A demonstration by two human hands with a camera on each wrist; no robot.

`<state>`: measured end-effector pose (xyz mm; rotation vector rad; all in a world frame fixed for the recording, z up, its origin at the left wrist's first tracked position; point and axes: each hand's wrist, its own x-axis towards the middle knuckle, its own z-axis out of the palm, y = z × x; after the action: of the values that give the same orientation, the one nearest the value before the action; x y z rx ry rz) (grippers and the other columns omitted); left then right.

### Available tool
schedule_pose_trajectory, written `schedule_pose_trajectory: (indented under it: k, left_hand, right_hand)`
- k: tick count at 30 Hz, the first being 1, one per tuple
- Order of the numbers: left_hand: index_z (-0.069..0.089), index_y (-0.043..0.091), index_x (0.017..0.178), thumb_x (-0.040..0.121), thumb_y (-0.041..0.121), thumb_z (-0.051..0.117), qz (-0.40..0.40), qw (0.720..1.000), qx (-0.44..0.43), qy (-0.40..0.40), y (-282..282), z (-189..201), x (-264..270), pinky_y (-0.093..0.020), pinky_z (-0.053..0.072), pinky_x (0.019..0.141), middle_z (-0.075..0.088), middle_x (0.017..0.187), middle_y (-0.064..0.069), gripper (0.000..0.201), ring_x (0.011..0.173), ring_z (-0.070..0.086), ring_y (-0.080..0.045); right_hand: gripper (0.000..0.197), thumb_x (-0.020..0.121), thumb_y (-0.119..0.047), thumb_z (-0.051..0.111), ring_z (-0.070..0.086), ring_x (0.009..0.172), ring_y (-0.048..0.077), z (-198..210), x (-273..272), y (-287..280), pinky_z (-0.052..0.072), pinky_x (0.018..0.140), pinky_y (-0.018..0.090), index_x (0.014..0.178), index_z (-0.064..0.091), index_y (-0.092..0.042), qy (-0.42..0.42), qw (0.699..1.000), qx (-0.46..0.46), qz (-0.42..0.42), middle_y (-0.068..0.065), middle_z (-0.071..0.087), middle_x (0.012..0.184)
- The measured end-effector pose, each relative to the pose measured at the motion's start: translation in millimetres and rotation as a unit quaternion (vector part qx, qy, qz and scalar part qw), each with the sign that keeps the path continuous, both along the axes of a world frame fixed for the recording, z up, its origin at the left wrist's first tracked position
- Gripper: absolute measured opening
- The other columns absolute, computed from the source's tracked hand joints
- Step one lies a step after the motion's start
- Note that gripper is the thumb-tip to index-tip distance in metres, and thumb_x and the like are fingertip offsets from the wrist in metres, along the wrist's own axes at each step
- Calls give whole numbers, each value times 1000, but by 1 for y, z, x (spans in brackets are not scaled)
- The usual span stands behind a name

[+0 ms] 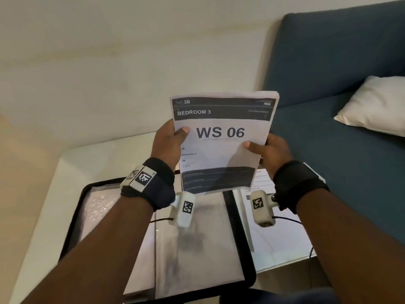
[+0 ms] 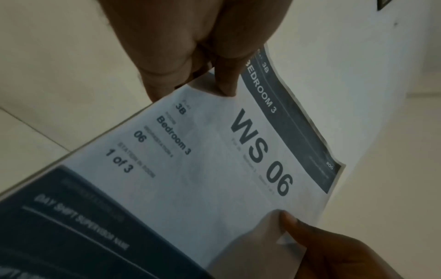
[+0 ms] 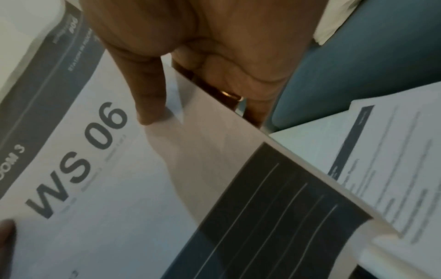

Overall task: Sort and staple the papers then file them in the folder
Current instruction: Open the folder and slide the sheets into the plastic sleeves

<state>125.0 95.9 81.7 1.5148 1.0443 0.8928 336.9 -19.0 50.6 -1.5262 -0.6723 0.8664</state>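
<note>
I hold a thin stack of papers (image 1: pixel 221 148) upright in front of me, its top sheet printed "WS 06" and "Bedroom 3, 1 of 3". My left hand (image 1: pixel 169 141) pinches the stack's left edge, thumb on the front. My right hand (image 1: pixel 268 150) pinches the right edge the same way. The sheet (image 2: pixel 214 169) fills the left wrist view, and in the right wrist view the stack (image 3: pixel 143 188) shows with my right thumb on it. Below my hands an open folder (image 1: pixel 157 233) with a black border and clear plastic sleeves lies on the white table (image 1: pixel 50 205).
More printed papers (image 1: pixel 263 183) lie on the table right of the folder, also visible as sheets (image 3: pixel 386 160) in the right wrist view. A blue sofa (image 1: pixel 341 106) with a white cushion (image 1: pixel 377 104) stands at the right. A pale wall is behind.
</note>
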Motion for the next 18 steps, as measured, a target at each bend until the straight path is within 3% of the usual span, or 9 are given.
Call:
schedule_pose_trajectory:
  k: [3, 6, 9, 12, 14, 16, 18]
  left_hand:
    - [61, 15, 114, 100, 14, 49, 52, 998, 5, -34, 1, -1, -29, -35, 58, 80, 72, 108, 0, 18, 93, 70, -18]
    - [60, 7, 117, 100, 7, 48, 86, 991, -19, -97, -4, -17, -57, -23, 56, 69, 74, 102, 2, 21, 86, 71, -11]
    - [59, 6, 118, 97, 6, 53, 92, 984, -79, -133, -15, -54, -80, -28, 59, 70, 75, 101, -1, 22, 89, 72, -15]
    - [59, 14, 119, 92, 8, 61, 57, 990, -120, -50, -25, -105, -97, -41, 57, 87, 72, 110, -1, 27, 103, 68, -23]
    - [61, 15, 114, 91, 2, 62, 18, 990, -140, 8, -30, -135, -99, -34, 54, 85, 70, 108, 1, 27, 108, 65, -28]
    - [61, 14, 114, 91, 2, 63, -5, 987, -154, 47, -35, -155, -98, -25, 49, 79, 67, 106, 2, 26, 109, 62, -30]
    - [60, 15, 118, 94, 7, 62, -5, 986, -154, 57, -38, -162, -95, -23, 46, 80, 65, 109, 2, 26, 107, 61, -26]
  right_hand:
    - [21, 90, -11, 66, 66, 104, 27, 5, -32, 16, 54, 90, 45, 106, 68, -25, -7, 999, 29, 32, 0, 73, 109]
    - [22, 93, -14, 62, 63, 102, 18, 2, -61, 23, 54, 85, 33, 111, 63, -27, -26, 998, 32, 51, -3, 69, 111]
    - [20, 90, -7, 65, 64, 96, 14, -16, -79, 21, 55, 79, 29, 103, 65, -23, -44, 996, -1, 77, -3, 70, 102]
    - [18, 88, -4, 66, 63, 88, 17, -50, -86, 17, 55, 82, 37, 106, 66, -10, -109, 976, -129, 138, 3, 68, 95]
    - [31, 86, -18, 70, 63, 98, 24, -70, -88, 13, 53, 93, 47, 115, 64, -10, -144, 955, -189, 178, 10, 68, 105]
    - [40, 85, -27, 69, 61, 106, 30, -85, -87, 15, 51, 96, 53, 121, 61, -13, -159, 946, -212, 188, 15, 66, 113]
    - [35, 91, -30, 64, 61, 103, 31, -81, -90, 19, 53, 91, 47, 118, 62, -9, -180, 943, -211, 185, 16, 66, 110]
